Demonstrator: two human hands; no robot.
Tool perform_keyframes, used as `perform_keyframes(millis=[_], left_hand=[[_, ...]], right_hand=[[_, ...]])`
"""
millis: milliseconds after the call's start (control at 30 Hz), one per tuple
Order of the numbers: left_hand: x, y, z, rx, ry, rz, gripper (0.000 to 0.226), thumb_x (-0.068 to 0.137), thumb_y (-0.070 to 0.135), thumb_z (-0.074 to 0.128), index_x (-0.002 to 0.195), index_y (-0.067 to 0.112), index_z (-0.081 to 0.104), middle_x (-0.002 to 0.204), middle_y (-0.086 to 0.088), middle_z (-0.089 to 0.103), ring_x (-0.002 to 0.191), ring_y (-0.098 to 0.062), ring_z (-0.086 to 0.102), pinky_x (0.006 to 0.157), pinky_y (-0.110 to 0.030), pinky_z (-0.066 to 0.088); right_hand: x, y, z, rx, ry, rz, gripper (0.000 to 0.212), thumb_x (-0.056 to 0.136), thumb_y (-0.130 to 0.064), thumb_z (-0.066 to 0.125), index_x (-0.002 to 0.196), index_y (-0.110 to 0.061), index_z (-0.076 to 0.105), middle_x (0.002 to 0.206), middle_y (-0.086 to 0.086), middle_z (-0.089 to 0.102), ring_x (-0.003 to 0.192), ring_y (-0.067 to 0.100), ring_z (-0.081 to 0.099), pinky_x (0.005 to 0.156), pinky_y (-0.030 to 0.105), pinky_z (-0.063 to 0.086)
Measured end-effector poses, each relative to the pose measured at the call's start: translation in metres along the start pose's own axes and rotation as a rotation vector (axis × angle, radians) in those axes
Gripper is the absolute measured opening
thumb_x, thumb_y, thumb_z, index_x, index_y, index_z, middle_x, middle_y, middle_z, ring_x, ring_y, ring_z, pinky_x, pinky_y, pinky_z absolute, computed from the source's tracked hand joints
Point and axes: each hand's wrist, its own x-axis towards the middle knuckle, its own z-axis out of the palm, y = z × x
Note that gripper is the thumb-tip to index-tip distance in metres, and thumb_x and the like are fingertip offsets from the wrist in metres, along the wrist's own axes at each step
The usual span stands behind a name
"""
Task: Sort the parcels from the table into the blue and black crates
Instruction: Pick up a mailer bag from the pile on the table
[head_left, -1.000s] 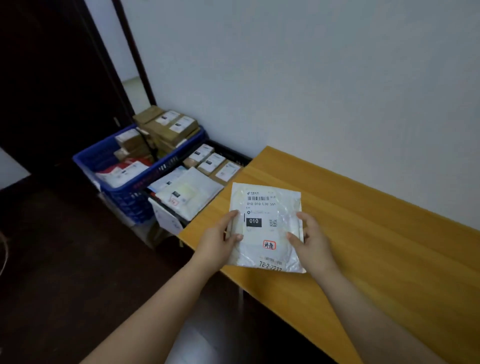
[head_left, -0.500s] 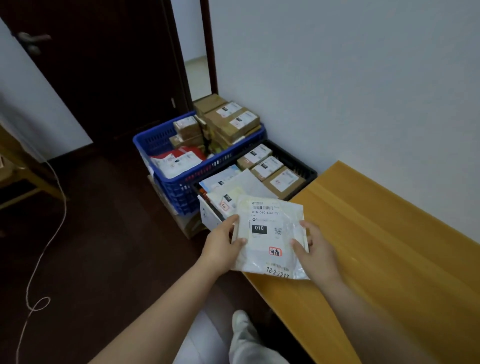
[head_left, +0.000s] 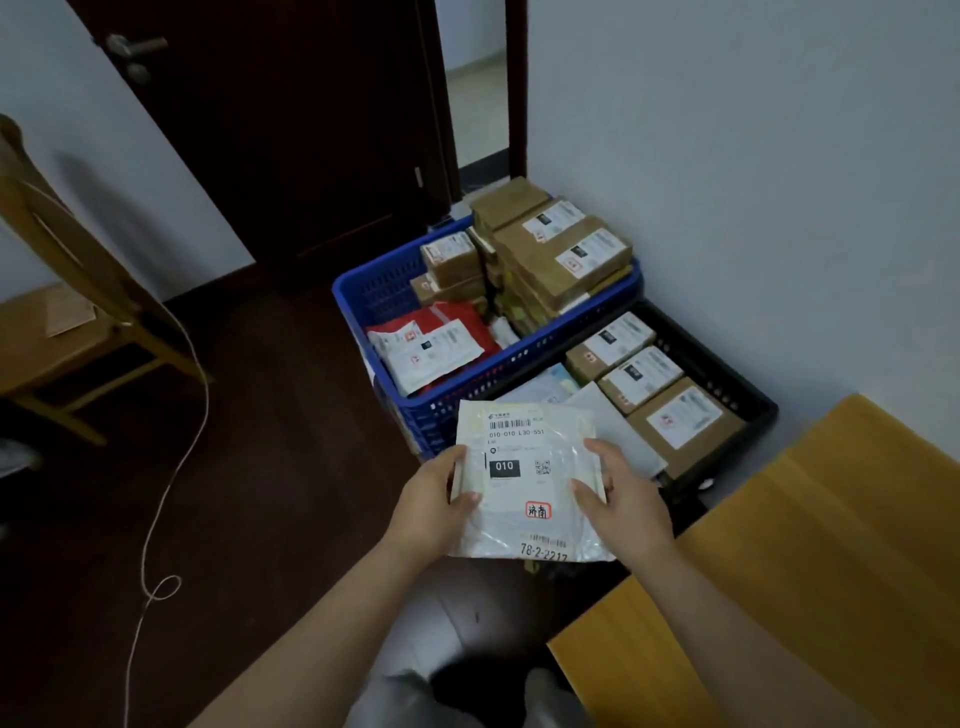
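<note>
**Parcel carried off the table, now above the crates**

A second ago the white parcel (head_left: 524, 478) was over the table's left end; since then it has travelled left and now hangs past the table (head_left: 810, 561), above the near edge of the black crate (head_left: 748, 395) and just beside the near right corner of the blue crate (head_left: 363, 306). The view has swung left too, bringing in the dark door (head_left: 291, 135), a wooden chair (head_left: 67, 322) and a white cord (head_left: 171, 467) on the floor.

The blue crate is stacked with brown boxes along its far edge and red and white bags at its near side. The black crate holds three brown boxes along its right edge and flat white bags on its left.

Both forearms reach forward. The left hand (head_left: 428, 504) grips the parcel's left edge, thumb on top. The right hand (head_left: 621, 499) holds the right edge, thumb across the label, fingers curled beneath.
</note>
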Motion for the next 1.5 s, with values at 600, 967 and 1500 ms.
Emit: perform_keyframes(millis=[600,967,1500], left_hand=[[0.257,-0.081,-0.216,0.120,-0.152,0.127,0.052,0.092,0.003,0.055,0.140,0.022,0.046,0.134,-0.002,0.056,0.123,-0.019,0.053,0.103,-0.028,0.041],[0.368,-0.054,-0.209,0.141,-0.309,0.121,0.049,0.094,0.003,0.054,0.141,0.016,0.048,0.142,-0.003,0.049,0.131,-0.019,0.045,0.113,-0.032,0.034],[0.479,-0.043,-0.205,0.452,-0.545,0.183,0.056,0.095,0.001,0.050,0.147,0.019,0.037,0.144,-0.002,0.039,0.133,-0.017,0.038,0.099,-0.015,0.026]], right_hand=[[0.178,-0.164,0.170,-0.071,0.004,0.118,0.049,0.097,-0.035,0.051,0.143,-0.029,0.036,0.066,-0.004,0.053,0.064,0.009,0.053,0.058,0.026,0.038],[0.270,-0.161,0.171,-0.106,-0.035,0.325,0.051,0.097,-0.042,0.050,0.143,-0.028,0.032,0.081,-0.010,0.056,0.079,0.012,0.058,0.072,0.029,0.050],[0.328,-0.172,0.197,0.037,-0.084,0.532,0.059,0.096,-0.039,0.055,0.146,-0.031,0.026,0.082,-0.014,0.050,0.078,0.007,0.055,0.066,0.021,0.046]])
